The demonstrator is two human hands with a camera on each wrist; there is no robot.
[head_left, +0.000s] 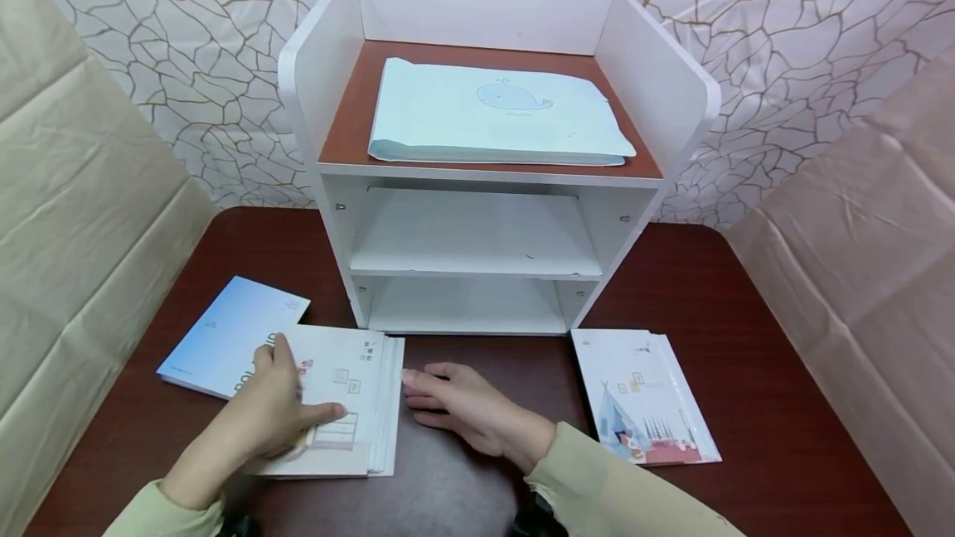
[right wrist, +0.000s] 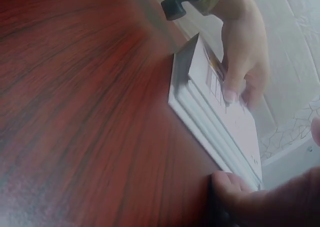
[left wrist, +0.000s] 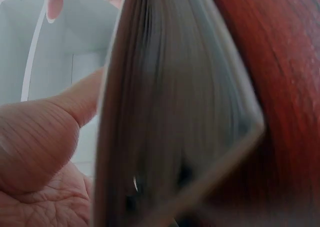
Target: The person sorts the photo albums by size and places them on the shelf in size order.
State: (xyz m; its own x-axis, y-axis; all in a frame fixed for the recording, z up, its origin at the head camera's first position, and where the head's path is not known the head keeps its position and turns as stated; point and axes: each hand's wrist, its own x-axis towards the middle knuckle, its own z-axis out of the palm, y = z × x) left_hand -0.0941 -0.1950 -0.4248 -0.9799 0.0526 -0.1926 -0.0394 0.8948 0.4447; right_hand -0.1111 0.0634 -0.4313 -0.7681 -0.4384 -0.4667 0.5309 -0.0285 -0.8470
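Observation:
A stack of white hardcover books [head_left: 346, 437] with small printed drawings lies on the table, left of the middle. On its top cover rests my left hand [head_left: 272, 408], thumb and fingers spread. The left wrist view looks at the stack's page edges [left wrist: 170, 87] from close by, with part of the left hand [left wrist: 40, 137] beside the cover. Fingers of my right hand [head_left: 477, 408] are held out at the stack's right edge. In the right wrist view its fingertips meet or nearly meet the book edges. A blue book [head_left: 231, 330] lies partly under the stack.
A white shelf unit [head_left: 477, 274] stands at the back of the table. On its brown top lies a pale blue whale-print packet [head_left: 477, 118]. More white books [head_left: 634, 388] with a tent drawing lie at the right. Beige cloth walls [head_left: 858, 272] flank the table.

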